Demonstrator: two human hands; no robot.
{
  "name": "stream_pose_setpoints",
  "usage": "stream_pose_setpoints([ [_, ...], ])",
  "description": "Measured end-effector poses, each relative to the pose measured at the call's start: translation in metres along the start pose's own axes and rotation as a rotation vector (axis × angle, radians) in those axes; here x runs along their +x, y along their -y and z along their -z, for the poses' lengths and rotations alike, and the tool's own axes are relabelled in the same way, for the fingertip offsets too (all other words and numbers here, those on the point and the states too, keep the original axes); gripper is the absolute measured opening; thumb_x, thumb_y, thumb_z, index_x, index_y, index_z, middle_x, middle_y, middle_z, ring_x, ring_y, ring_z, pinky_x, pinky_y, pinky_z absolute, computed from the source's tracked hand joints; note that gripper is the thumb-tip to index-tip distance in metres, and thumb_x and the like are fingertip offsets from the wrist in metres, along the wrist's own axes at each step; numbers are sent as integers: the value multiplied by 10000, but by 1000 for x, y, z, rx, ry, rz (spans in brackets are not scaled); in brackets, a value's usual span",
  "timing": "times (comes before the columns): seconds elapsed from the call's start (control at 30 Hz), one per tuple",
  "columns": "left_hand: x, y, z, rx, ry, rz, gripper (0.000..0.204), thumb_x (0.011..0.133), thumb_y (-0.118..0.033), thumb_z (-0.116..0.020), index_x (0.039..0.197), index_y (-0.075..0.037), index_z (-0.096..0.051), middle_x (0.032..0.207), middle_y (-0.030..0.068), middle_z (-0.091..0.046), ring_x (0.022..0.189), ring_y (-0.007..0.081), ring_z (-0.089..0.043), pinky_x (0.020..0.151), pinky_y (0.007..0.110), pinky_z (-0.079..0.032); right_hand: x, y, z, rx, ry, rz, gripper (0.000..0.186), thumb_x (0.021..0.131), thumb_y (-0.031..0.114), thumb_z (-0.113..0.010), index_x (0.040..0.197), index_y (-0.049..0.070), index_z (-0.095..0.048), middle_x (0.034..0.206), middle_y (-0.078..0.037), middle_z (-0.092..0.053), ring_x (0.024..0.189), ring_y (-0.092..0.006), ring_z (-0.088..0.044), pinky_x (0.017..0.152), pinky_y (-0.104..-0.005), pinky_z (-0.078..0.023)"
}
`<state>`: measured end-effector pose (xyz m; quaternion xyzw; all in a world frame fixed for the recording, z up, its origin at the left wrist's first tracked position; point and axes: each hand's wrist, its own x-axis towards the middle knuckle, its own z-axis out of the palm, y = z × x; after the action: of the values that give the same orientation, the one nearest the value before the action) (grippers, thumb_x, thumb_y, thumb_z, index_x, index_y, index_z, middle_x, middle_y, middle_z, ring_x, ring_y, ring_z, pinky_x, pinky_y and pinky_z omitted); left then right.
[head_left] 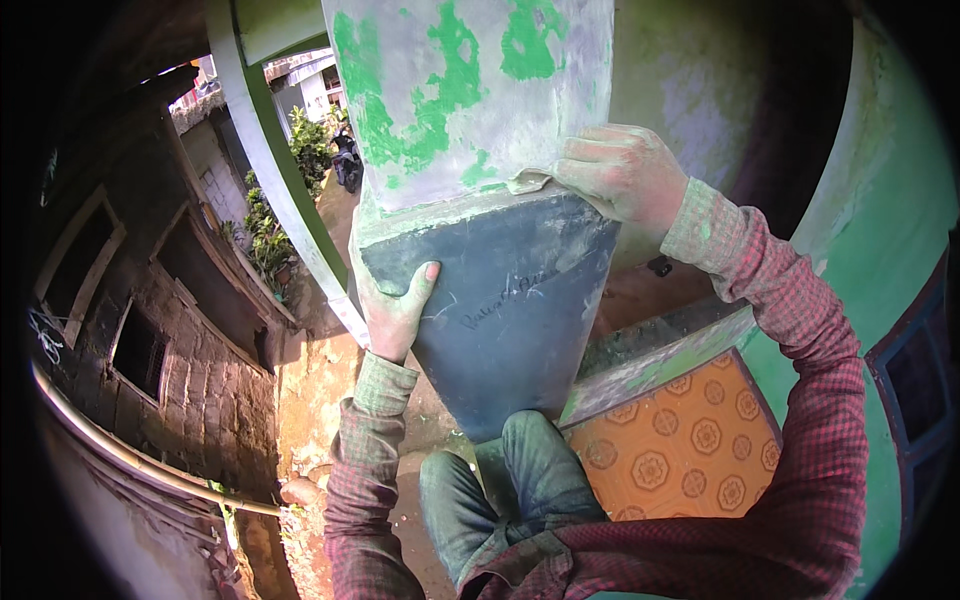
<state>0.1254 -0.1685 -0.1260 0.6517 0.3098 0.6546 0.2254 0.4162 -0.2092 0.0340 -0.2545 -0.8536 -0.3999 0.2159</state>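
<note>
A pillar's upper part (440,110) has white, chalky paint with green patches; its lower part (510,340) is a dark blue-grey face with handwriting. My left hand (390,315) grips the pillar's left edge near the top of the dark part, thumb on the front and fingers hidden behind. My right hand (625,175) is closed on a pale, folded sheet (525,183), pressed against the white surface just above the dark part, near its right side. Both sleeves are checked and dusty.
My knees (530,450) are below the pillar. An orange patterned tiled floor (690,450) lies at the right, beside a green wall (840,280). A weathered wall with openings (190,350) runs along the left. A pale post (300,240), plants (265,240) and a parked motorbike (347,160) stand behind.
</note>
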Motion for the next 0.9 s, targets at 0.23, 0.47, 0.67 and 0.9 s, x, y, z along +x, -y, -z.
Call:
stream_pose_setpoints([
  [0.23,2,-1,-2,-92,-7,21,967,811,-214,-874,1549,13,-292,1442,160,-468,1295,236,-498,1100,361,-413,13,13,-22,79,-90,-8,33,807,86,-634,819,111,-652,825,-16,-610,850,-211,-661,722,-367,-566],
  [0.47,3,7,7,-47,-19,11,756,845,-221,-852,1427,40,-445,1246,159,-617,1107,233,-612,979,359,-497,12,11,-19,69,-49,-13,58,801,88,-650,855,102,-667,843,-15,-615,873,-208,-668,727,-364,-570],
  [0.67,2,11,-5,12,-104,-100,676,892,-281,-813,1386,27,-469,1256,113,-586,1153,207,-569,1015,354,-452,9,8,-23,99,-140,-13,34,782,112,-632,755,108,-651,838,-21,-614,854,-215,-667,759,-374,-563],
  [0.9,-1,12,1,59,-102,-116,681,894,-267,-809,1398,28,-459,1259,119,-589,1146,205,-570,1009,350,-456,-3,8,-19,91,-239,-43,22,758,98,-644,740,107,-635,809,-17,-593,873,-200,-654,782,-352,-556],
])
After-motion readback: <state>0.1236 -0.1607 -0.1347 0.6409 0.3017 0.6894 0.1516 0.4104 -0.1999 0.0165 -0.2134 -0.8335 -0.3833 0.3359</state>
